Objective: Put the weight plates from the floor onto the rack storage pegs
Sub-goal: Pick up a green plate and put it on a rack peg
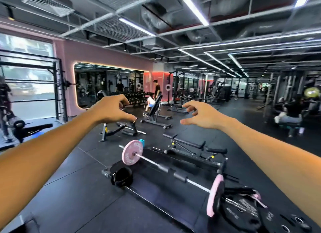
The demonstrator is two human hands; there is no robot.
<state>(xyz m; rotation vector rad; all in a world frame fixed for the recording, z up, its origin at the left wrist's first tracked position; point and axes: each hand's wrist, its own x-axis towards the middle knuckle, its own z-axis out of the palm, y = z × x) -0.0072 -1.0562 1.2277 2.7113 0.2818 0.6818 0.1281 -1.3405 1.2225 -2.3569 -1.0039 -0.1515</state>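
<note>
Both my arms are stretched forward at chest height, hands apart and holding nothing. My left hand [112,109] has loosely curled fingers; my right hand [199,115] is the same, thumb pointing left. Far below them a barbell [154,162] lies on the black floor with a pink plate [132,152] on its far end and another pink plate [215,198] on its near end. Several black weight plates [243,213] lie flat on the floor at the lower right, partly overlapping. A black rack [59,88] stands at the left by the window.
A black pad [122,176] sits by the barbell's left side. An adjustable bench [194,146] stands just behind the bar, with more benches [154,113] farther back. People exercise in the distance and at the right. Open black floor lies at the lower left.
</note>
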